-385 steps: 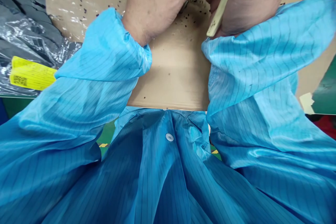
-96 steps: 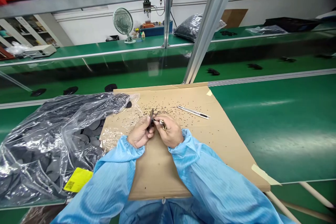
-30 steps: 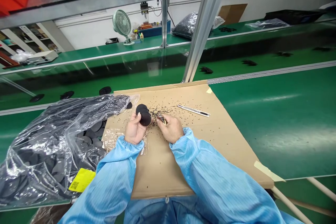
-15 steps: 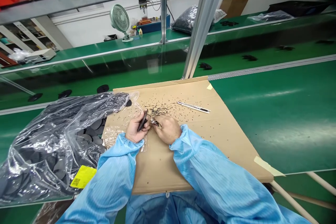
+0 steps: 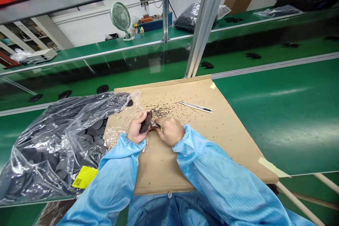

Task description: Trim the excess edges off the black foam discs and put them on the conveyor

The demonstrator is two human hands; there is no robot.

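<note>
My left hand (image 5: 137,128) is closed on a black round disc (image 5: 146,123), tilted so that more of its flat face shows. In my right hand (image 5: 170,130) is a pair of small metal nippers (image 5: 155,125), its jaws at the disc's right edge; the fingers hide most of the handles. Small black bits (image 5: 161,110) lie scattered on the cardboard sheet (image 5: 164,166) just beyond both hands. A slim white-and-black cutter knife (image 5: 196,107) rests on the cardboard to the upper right.
A large clear plastic bag (image 5: 50,141) full of black discs lies at the left, with a yellow label (image 5: 84,177) on it. Behind the cardboard runs a green conveyor belt (image 5: 132,77) carrying black parts. A metal post (image 5: 203,31) rises at the cardboard's far edge.
My left hand has turned the disc from nearly edge-on to showing its face. My right hand has stayed close by, the nippers now against the disc's edge.
</note>
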